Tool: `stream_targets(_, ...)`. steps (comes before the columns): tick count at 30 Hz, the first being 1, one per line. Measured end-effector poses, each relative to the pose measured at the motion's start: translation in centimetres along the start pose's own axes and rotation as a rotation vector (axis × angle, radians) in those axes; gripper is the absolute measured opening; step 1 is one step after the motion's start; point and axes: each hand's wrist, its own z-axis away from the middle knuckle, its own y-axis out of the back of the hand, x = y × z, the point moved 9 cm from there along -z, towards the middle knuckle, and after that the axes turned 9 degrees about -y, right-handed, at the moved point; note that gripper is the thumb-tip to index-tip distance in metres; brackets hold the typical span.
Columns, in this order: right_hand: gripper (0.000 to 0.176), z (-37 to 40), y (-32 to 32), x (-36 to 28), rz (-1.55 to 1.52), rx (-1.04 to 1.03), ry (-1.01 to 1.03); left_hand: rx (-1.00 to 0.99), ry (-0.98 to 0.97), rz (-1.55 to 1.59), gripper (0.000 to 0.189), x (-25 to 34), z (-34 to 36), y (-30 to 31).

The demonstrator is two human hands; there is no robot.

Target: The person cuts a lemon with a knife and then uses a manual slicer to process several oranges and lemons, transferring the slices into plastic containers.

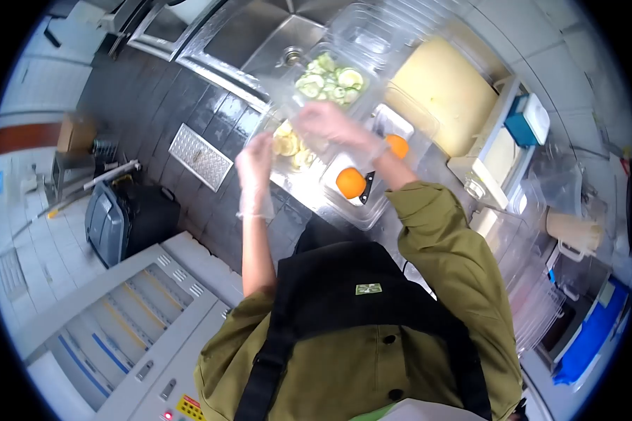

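Observation:
My left hand [254,167], in a clear plastic glove, is at the left side of a clear container of pale yellow fruit slices [291,149]. Its fingers are pinched together. My right hand [324,121], also gloved, is above the container's far right side, with its fingers drawn together and slightly blurred. Something transparent seems to lie between the hands, but I cannot make it out. Beyond the right hand stands a clear container of sliced cucumber [330,81]. Nearer my body, an orange [350,182] and a black-handled knife [366,189] lie in a clear tray [372,219].
A second orange [397,146] sits right of my right wrist. A metal sink [260,52] is at the back left, and a cream cutting board [442,88] at the back right. A grey bin [130,217] and a metal floor grate [200,158] are on the left.

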Motion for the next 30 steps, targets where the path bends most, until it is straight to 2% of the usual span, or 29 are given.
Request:
stream_targets(1,0.019,-0.9,-0.5,0.9,0.138,0.048,0.033,0.065,0.001,0.07,0.021,-0.1,0.5,1.3)
stream_targets(3,0.024,0.3,-2.1,-2.1,0.541,0.135,0.053,0.186,0.066,0.314,0.013,-1.7,0.9,3.0)
stream_targets(4,0.023,1.3,-2.5,-2.6,0.621,0.165,-0.058,0.14,0.071,0.337,0.006,-1.9,0.8,3.4)
stream_targets(5,0.019,1.7,-3.2,-3.8,0.715,0.227,-0.003,0.095,0.026,0.483,0.005,-3.8,0.3,2.8)
stream_targets(7,0.015,0.7,-4.1,-1.6,0.74,0.307,-0.005,-0.036,0.137,0.425,0.008,-5.1,0.2,1.5)
stream_targets(10,0.014,1.2,-2.9,-1.0,0.749,0.478,0.041,-0.01,0.119,0.249,0.009,-7.4,-0.1,2.9)
stream_targets(11,0.014,0.6,-3.4,0.1,0.8,0.553,0.163,0.083,0.111,0.215,0.009,-7.5,0.2,4.3)
stream_targets(13,0.015,0.9,-3.0,0.5,0.731,0.585,0.169,0.244,0.11,0.083,0.015,-4.2,1.3,6.9)
stream_targets(14,0.015,1.0,-2.8,0.5,0.694,0.6,0.176,0.292,0.08,0.148,0.015,-3.3,1.4,7.5)
stream_targets(15,0.015,2.3,-4.5,-1.8,0.977,0.701,0.504,0.282,0.06,0.188,0.016,-2.4,1.2,7.7)
stream_targets(17,0.015,1.7,-4.3,-0.3,0.835,0.555,0.392,0.261,0.039,0.257,0.016,-1.3,0.1,7.5)
stream_targets(19,0.019,3.6,-1.5,-1.7,0.661,0.41,0.263,0.204,-0.029,0.292,0.015,1.7,-1.3,5.7)
stream_targets(21,0.02,8.3,5.6,-2.3,0.541,0.695,0.191,0.165,-0.101,0.4,0.015,5.6,-2.3,3.3)
stream_targets(22,0.025,10.9,10.1,-0.6,0.602,0.876,0.083,0.109,-0.116,0.408,0.016,7.7,-2.7,2.0)
stream_targets(23,0.034,15.2,14.6,1.0,0.708,1.218,0.053,0.076,-0.132,0.351,0.016,9.0,-3.3,0.8)
stream_targets(24,0.039,20.4,17.6,-1.3,0.952,1.41,0.115,0.042,-0.147,0.292,0.015,10.0,-4.0,-0.5)
stream_targets(25,0.043,24.3,21.8,0.2,0.692,1.494,-0.225,-0.034,-0.194,0.264,0.015,11.5,-4.6,-2.6)
stream_targets(26,0.042,26.6,24.8,1.5,0.796,1.465,-0.582,-0.113,-0.243,0.236,0.015,13.1,-5.1,-4.9)
stream_targets(28,0.037,28.4,28.0,4.5,0.754,1.364,-0.877,-0.274,-0.383,0.27,0.014,17.6,-5.0,-9.9)
stream_targets(30,0.034,28.7,29.0,7.0,0.512,1.359,-0.932,-0.443,-0.518,0.217,0.013,21.7,-4.5,-14.3)
